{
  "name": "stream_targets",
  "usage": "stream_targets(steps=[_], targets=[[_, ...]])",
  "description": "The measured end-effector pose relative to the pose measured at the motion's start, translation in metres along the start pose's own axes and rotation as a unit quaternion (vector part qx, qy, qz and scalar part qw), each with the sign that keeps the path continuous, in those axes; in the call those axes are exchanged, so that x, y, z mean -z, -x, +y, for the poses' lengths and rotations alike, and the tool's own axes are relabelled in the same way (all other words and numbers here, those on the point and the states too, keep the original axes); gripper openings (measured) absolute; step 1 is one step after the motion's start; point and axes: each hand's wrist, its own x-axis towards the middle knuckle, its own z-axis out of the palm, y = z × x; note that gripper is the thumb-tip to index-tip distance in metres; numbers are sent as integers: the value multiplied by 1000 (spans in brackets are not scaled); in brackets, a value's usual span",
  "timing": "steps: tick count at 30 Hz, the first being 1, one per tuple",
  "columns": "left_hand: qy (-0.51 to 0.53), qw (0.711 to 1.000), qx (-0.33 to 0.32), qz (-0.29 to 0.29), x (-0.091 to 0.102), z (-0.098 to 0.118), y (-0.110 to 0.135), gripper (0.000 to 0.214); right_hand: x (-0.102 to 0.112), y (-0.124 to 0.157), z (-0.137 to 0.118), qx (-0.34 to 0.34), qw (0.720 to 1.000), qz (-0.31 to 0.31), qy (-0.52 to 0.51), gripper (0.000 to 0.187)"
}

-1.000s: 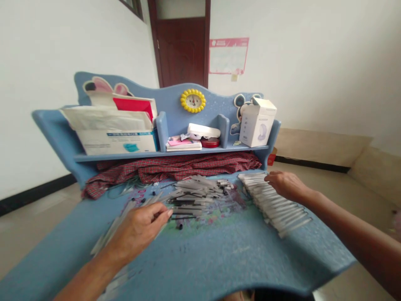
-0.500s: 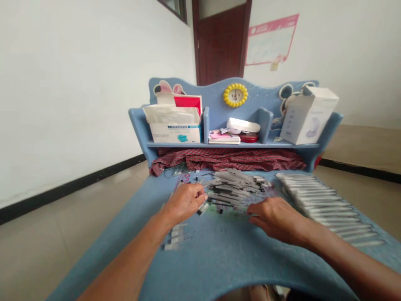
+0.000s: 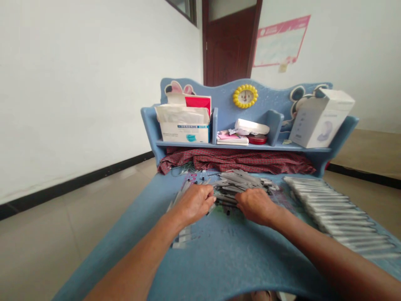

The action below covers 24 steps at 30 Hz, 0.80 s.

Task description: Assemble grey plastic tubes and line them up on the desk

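Tubes, slim and grey, lie in a loose strip [image 3: 181, 234] on the left part of the blue desk [image 3: 238, 259], partly under the left hand [image 3: 194, 204]. That hand's fingers are curled in close at the left edge of the central pile of grey tubes [image 3: 241, 184] and touch it; whether they pinch a tube cannot be told. Just beside it the right hand [image 3: 255, 207] rests palm down on the pile's near edge, fingers bent, their tips hidden among the tubes, so its hold cannot be told either. Behind the pile a red checked cloth [image 3: 238, 161] lies under the shelf [image 3: 244, 146]. Further right a neat row of grey tubes [image 3: 335, 211] runs along the desk, well apart from both hands.
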Motion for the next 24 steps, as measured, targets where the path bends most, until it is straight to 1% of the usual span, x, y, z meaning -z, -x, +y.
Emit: stream_targets(steps=[7, 9, 11, 13, 15, 17, 19, 21, 24], targets=[[-9, 1000, 1, -12, 1, 5, 1, 21, 1, -8, 0, -4, 1000, -18, -12, 30], [-8, 1000, -1, -7, 1, 6, 1, 20, 2, -9, 3, -5, 1000, -17, -17, 29], [-1, 1000, -12, 11, 1, 8, 0, 16, 5, -8, 6, -4, 1000, -12, -21, 30], [8, 998, -34, 42, -1, 10, 0, 12, 10, -6, 10, -7, 1000, -5, -24, 30], [5, 994, -71, 86, -2, 13, 1, 9, 17, -3, 11, -5, 1000, 4, -19, 29], [-22, 984, -121, 128, -2, 18, 2, 11, 26, 1, 8, 13, 1000, 15, -6, 29], [-63, 973, -168, 145, -2, 23, 4, 13, 34, 3, 2, 47, 999, 25, 6, 29], [-97, 969, -186, 133, -1, 26, 6, 14, 39, 4, -6, 76, 996, 39, 10, 29], [-119, 974, -166, 103, 0, 27, 6, 15, 42, 4, -12, 87, 994, 66, 5, 28]])
